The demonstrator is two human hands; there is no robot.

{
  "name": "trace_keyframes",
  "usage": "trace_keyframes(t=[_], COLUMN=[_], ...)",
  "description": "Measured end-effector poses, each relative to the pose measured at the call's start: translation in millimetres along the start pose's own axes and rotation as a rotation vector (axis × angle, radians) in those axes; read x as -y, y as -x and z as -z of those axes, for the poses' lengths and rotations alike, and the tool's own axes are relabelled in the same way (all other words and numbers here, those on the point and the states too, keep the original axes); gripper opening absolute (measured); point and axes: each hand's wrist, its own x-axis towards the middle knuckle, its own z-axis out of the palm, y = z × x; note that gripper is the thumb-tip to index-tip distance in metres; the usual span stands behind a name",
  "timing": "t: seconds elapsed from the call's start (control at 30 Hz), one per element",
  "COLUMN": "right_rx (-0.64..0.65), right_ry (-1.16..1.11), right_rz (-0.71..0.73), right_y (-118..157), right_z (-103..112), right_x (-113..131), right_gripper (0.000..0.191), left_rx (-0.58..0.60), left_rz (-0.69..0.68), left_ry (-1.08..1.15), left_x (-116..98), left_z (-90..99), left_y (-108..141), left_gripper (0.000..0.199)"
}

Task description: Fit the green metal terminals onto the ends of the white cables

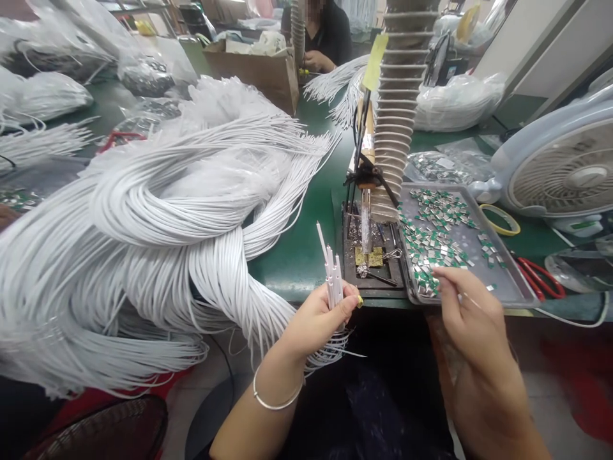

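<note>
Factory workshop, electronics assembly bench.

Long green workbench [297,268] runs through the scene, piled on the left with huge bundles of white cables [158,217], more bagged in plastic bags [460,102] at far right. Near centre stands a soldering iron [366,217] beside a ribbed duct [397,108]. To its right, a metal tray [460,255] holds loose small metal parts [440,236] with green markings, with red-handled scissors [539,278] and a fan [560,166] beyond it. At the far end a co-worker [325,38] sits working behind a cardboard box [253,73]. Looks like repetitive production work, several people on one line.
</note>
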Motion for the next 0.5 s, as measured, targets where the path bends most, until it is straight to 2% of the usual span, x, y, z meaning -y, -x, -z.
trace_keyframes(t=[0.13, 0.27, 0.4, 0.5], right_rx=[0.163, 0.291, 0.287, 0.226], right_ry=[0.171, 0.236, 0.203, 0.176], right_rz=[-0.048, -0.055, -0.045, -0.028], right_y=[-20, -26, -26, -24], right_z=[-1, -8, -12, -12], right_x=[-15, -22, -24, -22], right_gripper=[0.018, 0.019, 0.019, 0.019], left_rx=[0.055, 0.052, 0.009, -0.056], left_rz=[-0.004, -0.006, -0.011, 0.003], left_ry=[0.145, 0.221, 0.307, 0.387], left_x=[3, 8, 11, 10], left_z=[4.4, 8.3, 9.2, 6.4], left_y=[-2, -2, -2, -3], left_gripper=[0.022, 0.027, 0.034, 0.038])
